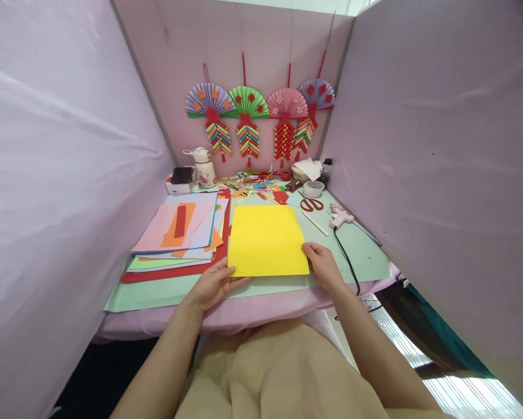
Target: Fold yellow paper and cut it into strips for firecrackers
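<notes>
A sheet of yellow paper (267,241) lies in front of me over the pale green table covering, its upper right edge slightly uneven. My left hand (215,284) grips its lower left corner, thumb on top and fingers underneath. At the right edge, near the lower corner, my right hand (322,262) pinches the same sheet. Just left of the sheet is a stack of coloured paper (174,224), with orange and red pieces on top. Red-handled scissors (312,205) and a white pen-like stick (315,223) lie beyond my right hand.
A glue gun (341,216) with a black cord (347,256) rests at the right. Paper scraps (256,185), a roll of tape (313,188), a bowl (302,171) and a flask (205,169) stand at the back. Paper fan ornaments (249,103) hang on the back wall; curtains enclose both sides.
</notes>
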`<state>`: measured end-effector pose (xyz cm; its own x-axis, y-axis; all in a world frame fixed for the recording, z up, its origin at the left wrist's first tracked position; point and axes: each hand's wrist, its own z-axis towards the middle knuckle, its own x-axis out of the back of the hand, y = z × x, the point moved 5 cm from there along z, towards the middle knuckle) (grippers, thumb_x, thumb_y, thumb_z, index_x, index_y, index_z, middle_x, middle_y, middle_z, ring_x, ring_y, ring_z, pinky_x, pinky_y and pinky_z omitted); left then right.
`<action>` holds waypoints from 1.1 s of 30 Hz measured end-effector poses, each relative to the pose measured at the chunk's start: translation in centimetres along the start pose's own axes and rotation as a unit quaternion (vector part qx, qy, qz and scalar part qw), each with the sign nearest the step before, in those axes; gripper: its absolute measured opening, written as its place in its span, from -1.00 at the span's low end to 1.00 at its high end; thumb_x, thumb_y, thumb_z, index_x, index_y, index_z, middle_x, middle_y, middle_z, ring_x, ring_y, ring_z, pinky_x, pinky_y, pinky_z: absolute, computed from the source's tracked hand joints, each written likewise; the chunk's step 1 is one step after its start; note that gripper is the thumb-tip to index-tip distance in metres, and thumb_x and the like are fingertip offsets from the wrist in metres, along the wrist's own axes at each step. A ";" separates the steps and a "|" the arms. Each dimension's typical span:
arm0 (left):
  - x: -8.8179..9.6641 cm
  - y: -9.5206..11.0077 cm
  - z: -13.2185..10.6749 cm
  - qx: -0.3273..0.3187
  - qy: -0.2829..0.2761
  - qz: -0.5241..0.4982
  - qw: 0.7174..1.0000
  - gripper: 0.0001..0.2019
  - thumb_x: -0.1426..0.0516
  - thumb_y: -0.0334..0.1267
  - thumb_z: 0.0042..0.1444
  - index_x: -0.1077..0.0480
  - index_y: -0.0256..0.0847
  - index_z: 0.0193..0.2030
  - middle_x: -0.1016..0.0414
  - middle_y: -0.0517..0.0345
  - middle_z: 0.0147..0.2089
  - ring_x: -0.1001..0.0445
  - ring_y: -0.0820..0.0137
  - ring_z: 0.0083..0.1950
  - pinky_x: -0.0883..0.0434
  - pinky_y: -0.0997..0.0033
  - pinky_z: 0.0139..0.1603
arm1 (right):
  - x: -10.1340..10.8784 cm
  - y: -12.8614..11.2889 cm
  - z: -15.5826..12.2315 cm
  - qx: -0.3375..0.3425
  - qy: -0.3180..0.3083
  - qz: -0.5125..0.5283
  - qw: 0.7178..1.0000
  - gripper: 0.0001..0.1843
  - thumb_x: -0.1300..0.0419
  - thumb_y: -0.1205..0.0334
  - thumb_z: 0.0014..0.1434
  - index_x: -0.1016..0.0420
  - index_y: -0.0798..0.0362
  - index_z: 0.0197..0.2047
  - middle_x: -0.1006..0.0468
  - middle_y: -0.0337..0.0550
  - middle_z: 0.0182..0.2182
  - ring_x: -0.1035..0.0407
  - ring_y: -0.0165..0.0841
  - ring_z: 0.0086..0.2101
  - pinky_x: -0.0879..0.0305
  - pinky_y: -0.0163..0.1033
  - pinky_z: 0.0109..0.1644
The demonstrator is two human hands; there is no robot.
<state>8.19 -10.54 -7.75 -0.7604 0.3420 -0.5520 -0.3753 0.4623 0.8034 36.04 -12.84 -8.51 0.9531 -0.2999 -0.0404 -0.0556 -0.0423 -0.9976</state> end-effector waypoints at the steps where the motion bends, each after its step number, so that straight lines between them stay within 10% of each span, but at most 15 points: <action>1: 0.0 0.0 0.0 -0.001 -0.003 0.001 1.000 -0.60 -0.16 -0.44 0.11 -0.34 -0.21 0.12 -0.39 -0.06 0.19 -0.44 0.17 0.12 -0.38 0.04 0.17 | 0.1 -0.1 -0.1 0.007 0.000 -0.004 1.000 -0.58 -0.19 -0.15 0.03 -0.50 0.07 -0.32 -0.48 -0.29 -0.56 -0.25 -0.44 -0.58 -0.09 -0.36 -0.56; 15: -0.7 0.0 -0.1 -0.063 0.016 0.054 0.996 -0.41 -0.25 -0.36 0.01 -0.22 -0.03 0.20 -0.34 0.05 0.24 -0.39 0.21 0.18 -0.36 0.10 0.17 | -0.3 -0.1 -1.1 0.047 -0.028 0.042 0.998 -0.56 -0.31 -0.05 -0.03 -0.50 0.04 -0.13 -0.64 -0.10 -0.24 -0.51 -0.21 -0.21 -0.42 -0.16 -0.13; 23: -0.8 -0.8 -0.6 -0.165 0.164 0.163 0.959 -0.30 -0.28 -0.17 0.00 -0.12 -0.10 0.28 -0.49 -0.01 0.08 -0.47 0.19 0.08 -0.45 0.27 0.05 | -0.4 0.2 -1.5 0.054 0.005 0.049 0.997 -0.58 -0.33 -0.05 -0.06 -0.53 0.05 -0.20 -0.65 -0.10 -0.31 -0.53 -0.17 -0.26 -0.44 -0.11 -0.16; 33: -1.3 0.0 -0.9 -0.141 0.138 0.172 0.965 -0.22 -0.31 -0.17 -0.05 -0.08 -0.17 0.29 -0.55 -0.03 -0.03 -0.53 0.17 -0.02 -0.46 0.23 0.00 | 0.5 -0.2 -1.9 0.036 0.024 0.031 0.999 -0.62 -0.36 -0.04 -0.10 -0.52 0.03 -0.28 -0.65 -0.14 -0.35 -0.52 -0.20 -0.31 -0.43 -0.16 -0.22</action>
<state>8.70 -11.73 -6.78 -0.9634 0.1867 -0.1925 -0.1751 0.1056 0.9789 35.98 -14.77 -8.23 0.9331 -0.3449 -0.1021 -0.0916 0.0466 -0.9947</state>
